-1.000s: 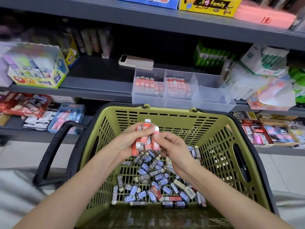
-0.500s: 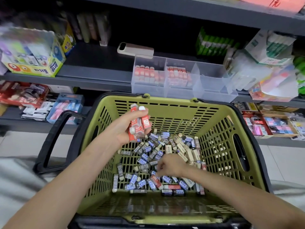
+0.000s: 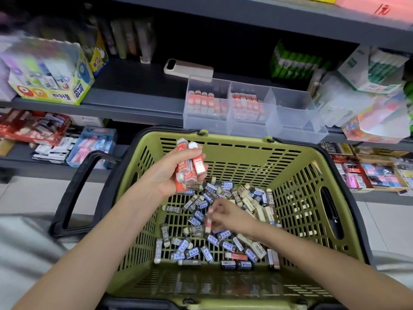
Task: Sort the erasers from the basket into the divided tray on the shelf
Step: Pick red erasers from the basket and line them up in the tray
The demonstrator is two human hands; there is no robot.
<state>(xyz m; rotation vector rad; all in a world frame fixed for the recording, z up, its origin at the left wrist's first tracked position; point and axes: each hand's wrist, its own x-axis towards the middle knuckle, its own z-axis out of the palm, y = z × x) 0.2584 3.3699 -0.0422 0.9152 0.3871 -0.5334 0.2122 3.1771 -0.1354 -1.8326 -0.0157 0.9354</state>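
Observation:
A green mesh basket [image 3: 297,166] holds several loose erasers [image 3: 214,240] in blue, black and beige sleeves on its floor. My left hand [image 3: 166,173] hovers above the basket's far left side and grips a bunch of red erasers [image 3: 188,168]. My right hand [image 3: 230,217] is down among the loose erasers and pinches one red eraser [image 3: 208,222] between its fingertips. On the shelf just behind the basket stands the clear divided tray [image 3: 288,121]; its two left compartments hold upright red erasers, the right compartments look empty.
A phone [image 3: 187,69] lies on the shelf behind the tray. A glue box [image 3: 49,72] stands at the shelf's left, green packs and bagged goods at the right. The basket's black handle [image 3: 78,186] hangs to the left. Lower shelves carry more stationery.
My right hand left the bunch, went down into the basket and has pinched a red eraser. My left hand keeps the bunch. The camera has tilted downward.

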